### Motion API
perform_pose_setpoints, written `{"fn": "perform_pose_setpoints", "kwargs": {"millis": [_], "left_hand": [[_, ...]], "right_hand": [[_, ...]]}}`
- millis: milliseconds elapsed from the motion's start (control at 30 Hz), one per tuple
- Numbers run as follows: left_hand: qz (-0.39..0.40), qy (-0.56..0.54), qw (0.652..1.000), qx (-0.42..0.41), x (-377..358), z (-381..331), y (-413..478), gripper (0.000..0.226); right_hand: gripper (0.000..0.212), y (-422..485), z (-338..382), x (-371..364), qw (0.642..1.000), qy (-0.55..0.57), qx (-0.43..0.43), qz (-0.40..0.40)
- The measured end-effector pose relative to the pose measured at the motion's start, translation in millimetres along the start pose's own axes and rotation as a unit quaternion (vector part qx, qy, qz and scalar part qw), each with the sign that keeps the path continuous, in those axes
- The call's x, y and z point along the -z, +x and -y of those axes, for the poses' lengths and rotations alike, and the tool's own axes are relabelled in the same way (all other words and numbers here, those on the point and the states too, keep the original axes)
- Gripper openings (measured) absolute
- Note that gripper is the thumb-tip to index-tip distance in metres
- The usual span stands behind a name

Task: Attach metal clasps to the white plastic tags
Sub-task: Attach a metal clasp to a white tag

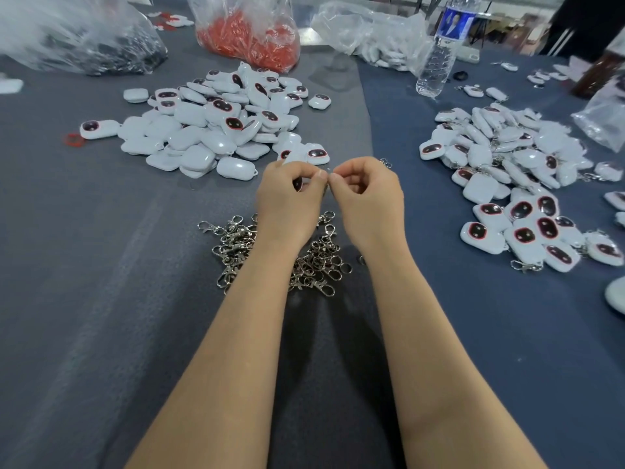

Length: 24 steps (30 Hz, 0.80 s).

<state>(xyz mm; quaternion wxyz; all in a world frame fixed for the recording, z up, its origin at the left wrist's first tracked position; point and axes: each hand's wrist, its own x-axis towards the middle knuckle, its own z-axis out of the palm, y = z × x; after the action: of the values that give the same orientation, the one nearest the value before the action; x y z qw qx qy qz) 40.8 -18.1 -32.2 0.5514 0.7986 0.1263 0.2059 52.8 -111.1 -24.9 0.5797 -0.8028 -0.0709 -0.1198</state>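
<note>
While reaching out over the cloth (101,265), holds a tag (298,183) in the left hand (291,198), curled tightly round it, with only a dark, red-rimmed bit of the face peeping out under the thumb. Pinches a clasp (326,190) in the right hand (368,198), thumb against forefinger, right at the tag's edge. Shows just a grey sliver of that clasp between the two hands, so cannot tell whether hooked on or not. Has both hands meeting at the fingertips, raised above the clasp pile (236,245), loose and tangled on the cloth, partly hidden under the wrists. Beyond the hands, to the left: a heap of bare tags (216,120), some face up, many face down, with one stray red ring (73,139) beside it. To the right, well apart: a second heap (507,170), tags with clasps already fitted. Along the far edge: a clear bag of dark parts (77,38), a bag of red bits (250,32), another bag of white pieces (372,35), and a water bottle (439,55) standing upright.
</note>
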Motion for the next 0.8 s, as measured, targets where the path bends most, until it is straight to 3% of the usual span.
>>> {"fn": "perform_pose_setpoints", "kwargs": {"millis": [467,800], "left_hand": [[0.038,0.153,0.986,-0.062,2.7,-2.1,-6.7,0.015],[0.010,0.138,0.988,-0.062,0.4,-2.2,-7.8,0.012]], "right_hand": [[0.014,-1.9,-4.1,1.1,0.997,-0.053,0.049,0.010],[0.013,-2.4,-4.6,1.2,0.998,-0.042,0.054,0.009]]}}
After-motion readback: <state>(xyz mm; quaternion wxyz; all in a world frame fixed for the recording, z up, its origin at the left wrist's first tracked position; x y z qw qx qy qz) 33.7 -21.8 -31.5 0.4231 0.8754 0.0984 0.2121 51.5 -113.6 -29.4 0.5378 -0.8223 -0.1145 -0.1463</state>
